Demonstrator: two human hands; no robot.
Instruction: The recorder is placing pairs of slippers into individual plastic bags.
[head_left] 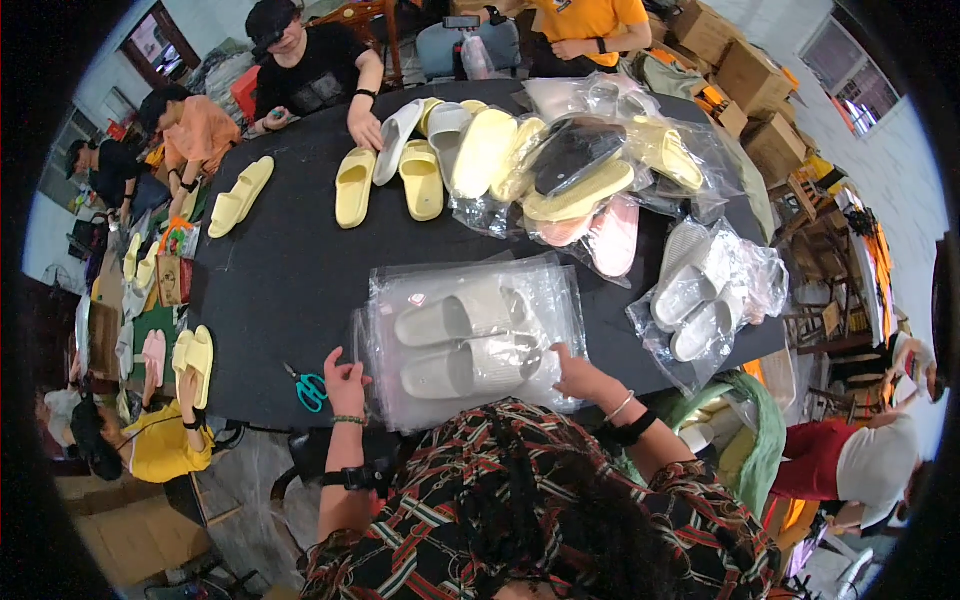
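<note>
Hands (347, 381) (586, 379), two, two grey slippers (500, 368) between, one pair of scissors (318, 405) nearby.

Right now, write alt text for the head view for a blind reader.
A person's left hand and right hand flank grey slide sandals amid clear plastic bags on a black table. Bagged yellow slides lie beyond; teal-handled scissors rest at left.

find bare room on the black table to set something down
Bare tabletop lies between the lone yellow slide sandal and the teal-handled scissors, left of the near clear plastic bags. Crowded: the far centre and right, heaped with bagged yellow, pink and grey slides.
</note>
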